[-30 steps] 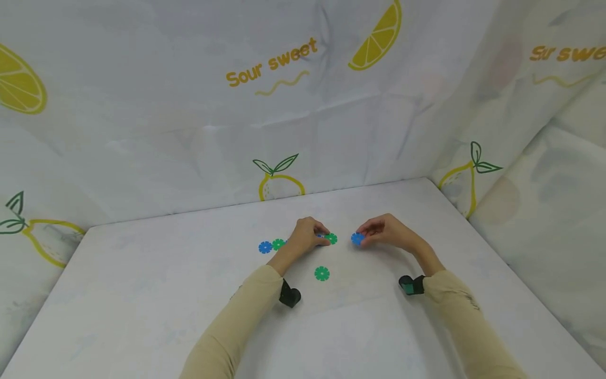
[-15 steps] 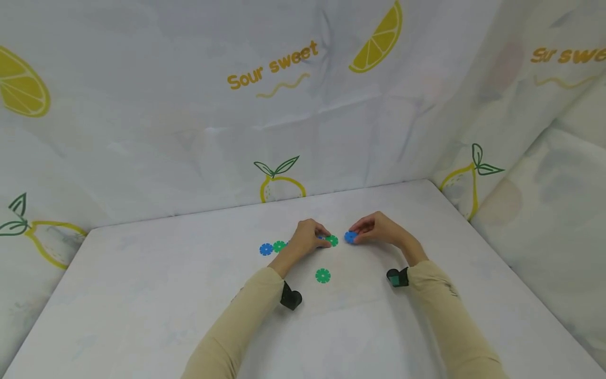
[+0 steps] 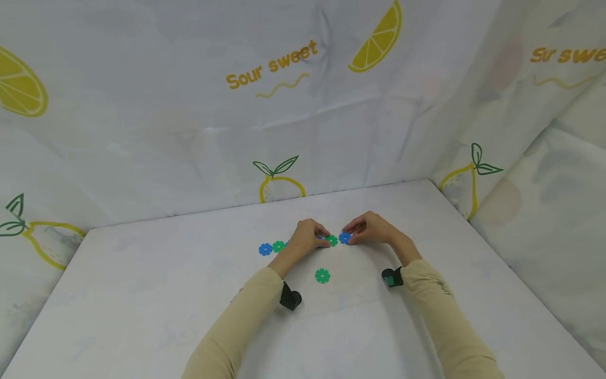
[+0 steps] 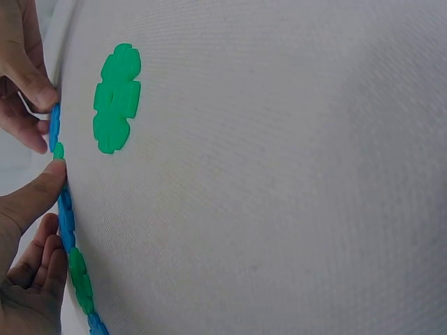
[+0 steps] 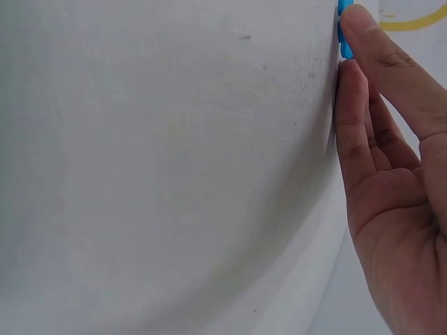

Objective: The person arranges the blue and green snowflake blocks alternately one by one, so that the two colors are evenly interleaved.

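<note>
My left hand (image 3: 305, 239) pinches a green notched disc (image 3: 333, 240) at the right end of a row of interlocking discs. Part of that row is hidden behind the hand; a green disc (image 3: 278, 246) and a blue disc (image 3: 265, 249) show at its left end. Between thumb and fingers, my right hand (image 3: 374, 230) holds another blue disc (image 3: 344, 238), just right of the green one. In the left wrist view, the held blue disc (image 4: 54, 129) stands close to the row's green end; whether they touch, I cannot tell.
A loose green disc (image 3: 322, 276) lies flat on the white table (image 3: 142, 295), nearer than the row. A white cloth (image 3: 189, 131) with lemon prints hangs behind the table. Both wrists wear small black cameras (image 3: 290, 298).
My right hand has moved left with the blue disc, closing most of the gap to the green disc. The left hand has stayed in place on the row.
</note>
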The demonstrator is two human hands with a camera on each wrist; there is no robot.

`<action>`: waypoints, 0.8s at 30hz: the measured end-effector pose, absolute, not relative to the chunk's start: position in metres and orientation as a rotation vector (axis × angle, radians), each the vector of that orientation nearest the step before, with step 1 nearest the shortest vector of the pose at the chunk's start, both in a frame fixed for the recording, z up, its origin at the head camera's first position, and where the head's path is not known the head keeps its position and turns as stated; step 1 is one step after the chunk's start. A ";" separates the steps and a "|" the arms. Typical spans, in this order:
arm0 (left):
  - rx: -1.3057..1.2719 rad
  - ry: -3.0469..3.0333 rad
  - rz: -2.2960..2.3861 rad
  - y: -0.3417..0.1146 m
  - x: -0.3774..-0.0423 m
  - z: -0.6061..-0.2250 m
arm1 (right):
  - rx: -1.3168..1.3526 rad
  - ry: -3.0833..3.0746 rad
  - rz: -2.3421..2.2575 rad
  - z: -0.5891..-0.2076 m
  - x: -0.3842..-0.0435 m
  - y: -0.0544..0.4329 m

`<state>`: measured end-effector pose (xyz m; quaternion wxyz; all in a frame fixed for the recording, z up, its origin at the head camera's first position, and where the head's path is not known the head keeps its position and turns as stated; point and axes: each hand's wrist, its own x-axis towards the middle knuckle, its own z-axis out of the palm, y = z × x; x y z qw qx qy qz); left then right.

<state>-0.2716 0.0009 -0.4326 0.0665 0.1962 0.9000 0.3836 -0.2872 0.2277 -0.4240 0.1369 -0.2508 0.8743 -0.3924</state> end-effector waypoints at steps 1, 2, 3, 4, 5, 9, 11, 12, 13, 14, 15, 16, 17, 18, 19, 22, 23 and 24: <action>0.591 2.714 1.158 0.001 -0.271 -0.432 | -0.724 2.536 -1.129 -0.423 -0.287 0.228; 0.588 2.715 1.159 0.001 -0.271 -0.432 | -0.713 2.543 -1.121 -0.423 -0.287 0.227; 0.585 2.715 1.161 0.001 -0.271 -0.432 | -0.701 2.550 -1.114 -0.423 -0.287 0.227; 0.582 2.716 1.160 0.001 -0.270 -0.432 | -0.696 2.557 -1.108 -0.423 -0.286 0.227; 0.576 2.716 1.159 0.001 -0.270 -0.431 | -0.691 2.561 -1.105 -0.422 -0.286 0.227; 0.556 2.717 1.150 0.003 -0.270 -0.431 | -0.673 2.564 -1.107 -0.422 -0.285 0.226; 0.553 2.720 1.135 0.003 -0.269 -0.431 | -0.674 2.563 -1.106 -0.422 -0.285 0.226; 0.552 2.721 1.124 0.003 -0.269 -0.430 | -0.668 2.562 -1.103 -0.422 -0.285 0.225; 0.559 2.723 1.112 0.003 -0.270 -0.430 | -0.666 2.562 -1.099 -0.422 -0.285 0.225; 0.564 2.726 1.100 0.003 -0.270 -0.430 | -0.663 2.561 -1.094 -0.422 -0.286 0.225; 0.571 2.727 1.088 0.003 -0.270 -0.430 | -0.658 2.561 -1.090 -0.422 -0.286 0.224; 0.579 2.729 1.078 0.004 -0.270 -0.431 | -0.652 2.561 -1.086 -0.422 -0.286 0.224; 0.586 2.731 1.070 0.004 -0.271 -0.431 | -0.646 2.562 -1.080 -0.422 -0.286 0.224; 0.597 2.734 1.062 0.004 -0.272 -0.431 | -0.641 2.563 -1.076 -0.423 -0.286 0.223; 0.608 2.737 1.055 0.004 -0.272 -0.432 | -0.637 2.564 -1.072 -0.422 -0.287 0.223; 0.619 2.739 1.038 0.004 -0.274 -0.433 | -0.622 2.572 -1.057 -0.422 -0.287 0.222; 0.624 2.742 1.030 0.004 -0.275 -0.434 | -0.618 2.574 -1.052 -0.423 -0.287 0.222; 0.624 2.742 1.024 0.004 -0.275 -0.434 | -0.615 2.575 -1.049 -0.423 -0.287 0.222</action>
